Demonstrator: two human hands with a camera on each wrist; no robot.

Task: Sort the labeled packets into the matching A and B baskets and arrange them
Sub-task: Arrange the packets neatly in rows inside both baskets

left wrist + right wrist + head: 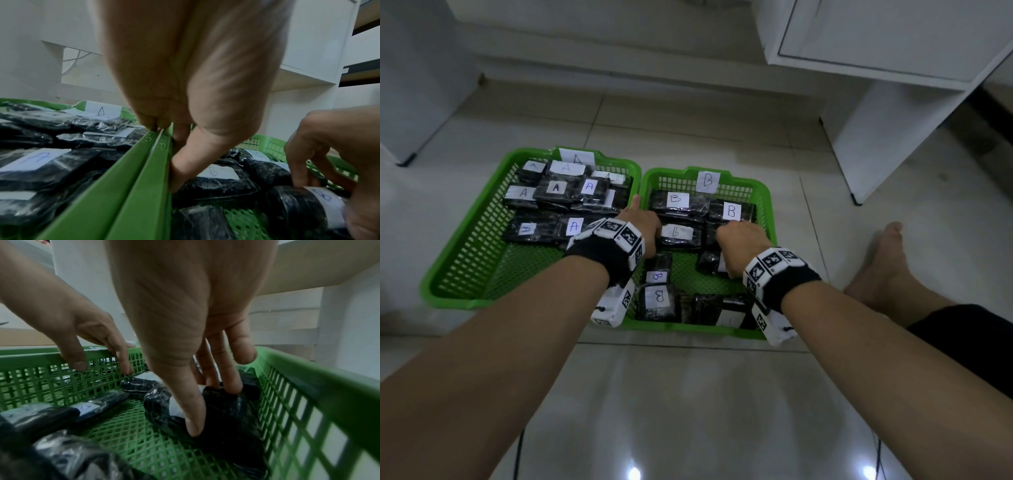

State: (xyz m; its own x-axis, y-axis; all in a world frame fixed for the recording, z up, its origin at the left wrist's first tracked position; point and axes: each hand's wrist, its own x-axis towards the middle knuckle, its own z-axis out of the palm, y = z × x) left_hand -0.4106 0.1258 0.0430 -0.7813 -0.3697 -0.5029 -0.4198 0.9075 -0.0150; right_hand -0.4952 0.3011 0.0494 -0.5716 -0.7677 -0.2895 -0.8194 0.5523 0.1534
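Two green baskets stand side by side on the floor: basket A (482, 303) on the left and basket B (674, 172) on the right. Each holds several black packets with matching white labels. My left hand (640, 222) rests on the two touching rims (144, 170), fingers fairly straight, with its thumb (179, 168) hanging down inside basket B. My right hand (739, 236) reaches into basket B and pinches a black B packet (226, 418) between thumb and fingers near the right wall. The same packet (298, 211) shows its label in the left wrist view.
White furniture legs (859, 147) stand at the back right, and another white unit (410, 102) at the back left. A bare foot (883, 260) lies right of basket B. Glossy floor tiles (688, 411) spread in front of the baskets.
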